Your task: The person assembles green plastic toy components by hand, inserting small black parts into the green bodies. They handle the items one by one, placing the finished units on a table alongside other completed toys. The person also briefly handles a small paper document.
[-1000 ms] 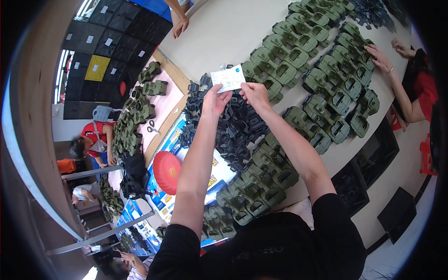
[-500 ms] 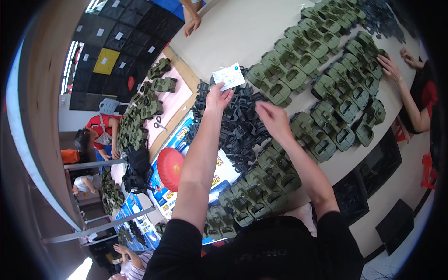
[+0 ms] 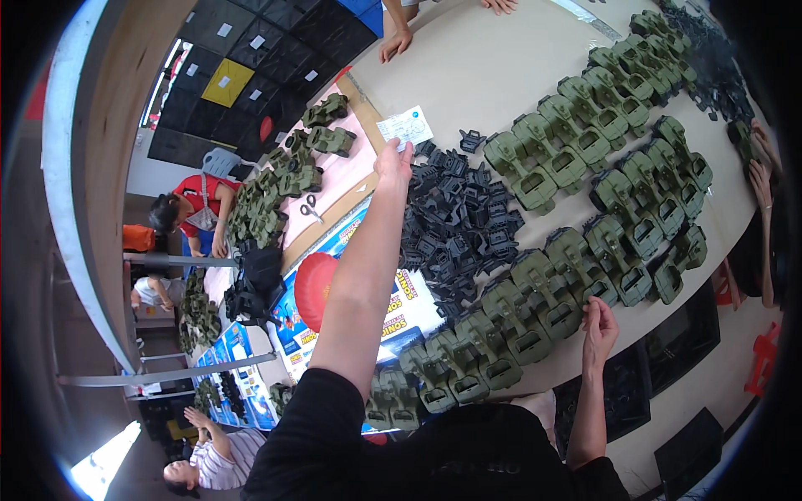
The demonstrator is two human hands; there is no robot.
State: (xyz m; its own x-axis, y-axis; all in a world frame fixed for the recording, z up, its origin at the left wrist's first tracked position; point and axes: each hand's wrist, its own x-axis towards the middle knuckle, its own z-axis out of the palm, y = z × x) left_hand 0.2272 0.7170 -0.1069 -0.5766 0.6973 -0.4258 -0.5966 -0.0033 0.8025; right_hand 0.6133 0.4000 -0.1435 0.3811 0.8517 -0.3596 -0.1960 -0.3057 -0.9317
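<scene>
My left hand point(image 3: 393, 163) reaches forward and grips a white paper slip point(image 3: 405, 127) by its near edge. The slip is held over the near side of a pile of black plastic parts point(image 3: 459, 217). My right hand point(image 3: 600, 330) is back at the right, close to the front edge of a row of green toy vehicle bodies point(image 3: 518, 313). Its fingers are curled together; whether anything small is between them I cannot make out. A red scalloped dish point(image 3: 313, 288) lies left of my left forearm, partly covered by it.
More green vehicle bodies point(image 3: 614, 104) stand in rows further off. Scissors point(image 3: 311, 209) lie on the pink-covered table at left. Black crates point(image 3: 276, 58) are stacked behind. A co-worker's hand point(image 3: 397, 43) rests at the table's far side; another's hands point(image 3: 758, 171) are at far right.
My right hand has drawn back from the black pile, toward me and rightward, to the front row of green bodies. My left hand still holds the slip. The whole view has shifted.
</scene>
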